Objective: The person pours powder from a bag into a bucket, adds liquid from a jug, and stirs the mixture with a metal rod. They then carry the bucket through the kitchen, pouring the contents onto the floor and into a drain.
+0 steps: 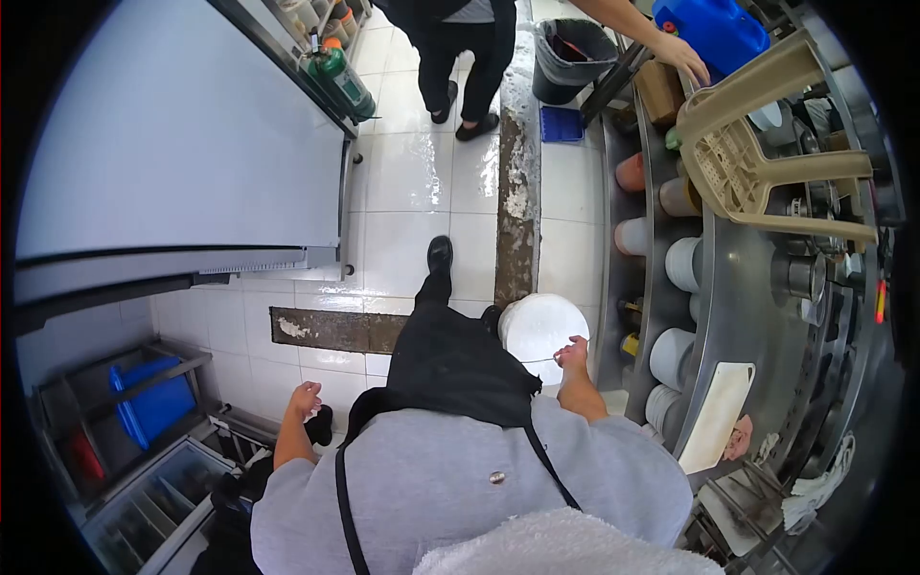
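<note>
My right hand is closed above a round white bucket with a lid, on my right side. A thin line like a wire handle runs across the lid to my fingers. Whether the bucket rests on the floor or hangs cannot be made out. My left hand is out at my left side, fingers curled, with nothing visible in it. My black apron hangs between the hands, and one black shoe is forward on the tiles.
A person stands ahead, an arm reaching over the right counter. A beige plastic chair lies on that counter, above shelves of white containers. A large white appliance stands left. A dark channel crosses the wet-looking floor; a bin stands beyond.
</note>
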`<state>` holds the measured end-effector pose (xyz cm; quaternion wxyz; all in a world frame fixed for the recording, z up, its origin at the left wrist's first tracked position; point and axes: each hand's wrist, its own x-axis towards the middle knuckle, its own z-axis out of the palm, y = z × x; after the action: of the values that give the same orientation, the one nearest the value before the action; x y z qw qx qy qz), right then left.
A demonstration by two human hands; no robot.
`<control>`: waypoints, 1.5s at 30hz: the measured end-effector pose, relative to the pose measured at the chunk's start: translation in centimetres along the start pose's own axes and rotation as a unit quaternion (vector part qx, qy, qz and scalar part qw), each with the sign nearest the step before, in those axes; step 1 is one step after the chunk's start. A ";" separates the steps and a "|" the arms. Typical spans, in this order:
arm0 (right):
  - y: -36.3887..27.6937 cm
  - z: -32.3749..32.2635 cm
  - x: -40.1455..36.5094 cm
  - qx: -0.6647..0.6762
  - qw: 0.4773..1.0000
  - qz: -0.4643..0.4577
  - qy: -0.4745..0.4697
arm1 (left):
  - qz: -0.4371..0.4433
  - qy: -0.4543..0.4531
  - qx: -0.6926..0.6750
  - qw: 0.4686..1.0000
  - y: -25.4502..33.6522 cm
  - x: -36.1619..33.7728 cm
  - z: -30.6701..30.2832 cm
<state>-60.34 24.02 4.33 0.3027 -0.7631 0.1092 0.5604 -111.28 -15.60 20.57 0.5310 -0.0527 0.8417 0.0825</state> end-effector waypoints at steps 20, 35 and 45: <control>-1.6 29.7 -4.8 -0.118 0.989 -0.050 -0.073 | 0.119 -0.019 -0.052 0.991 18.3 11.9 -8.1; -2.8 55.4 -6.7 -0.150 0.965 -0.061 -0.206 | 0.275 -0.013 0.092 0.957 33.6 11.0 -8.7; -0.5 58.5 -3.7 -0.212 0.924 -0.208 -0.240 | 0.396 -0.033 0.148 0.906 47.7 16.1 -0.7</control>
<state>-107.53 57.97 -3.07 0.2611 -0.6573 -0.2493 0.6615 -127.27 31.03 10.34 0.4834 0.3670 0.7780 0.1626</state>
